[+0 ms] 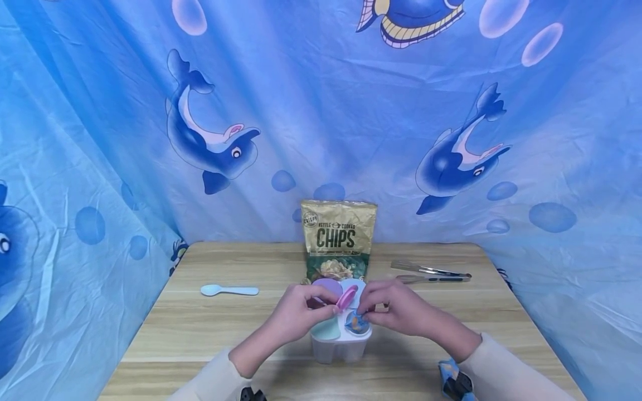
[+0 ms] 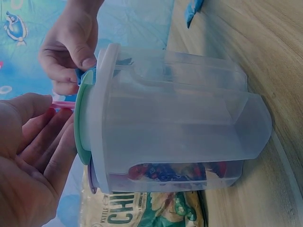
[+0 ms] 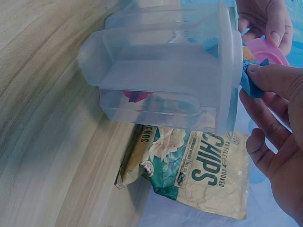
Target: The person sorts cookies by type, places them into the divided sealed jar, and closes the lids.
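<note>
A translucent white container (image 1: 325, 351) with several compartments stands upright at the middle of the table. Purple (image 1: 326, 285), pale blue (image 1: 354, 291) and mint green (image 1: 326, 329) lids cover three of them. Over the top, my left hand (image 1: 301, 313) pinches a pink round lid (image 1: 347, 298) held tilted on edge. My right hand (image 1: 401, 309) pinches a small blue wrapped packet (image 3: 252, 78) with an orange patch, partly inside the front right opening. Through the wall in the left wrist view, red and blue packets (image 2: 170, 171) show in another compartment.
Behind the container stands a gold and green chips bag (image 1: 337, 239). A pale blue spoon (image 1: 229, 290) lies to the left, metal tongs (image 1: 431, 273) at the back right. Another blue packet (image 1: 448, 368) lies by my right forearm. A blue sea-print curtain (image 1: 321, 122) hangs behind the table.
</note>
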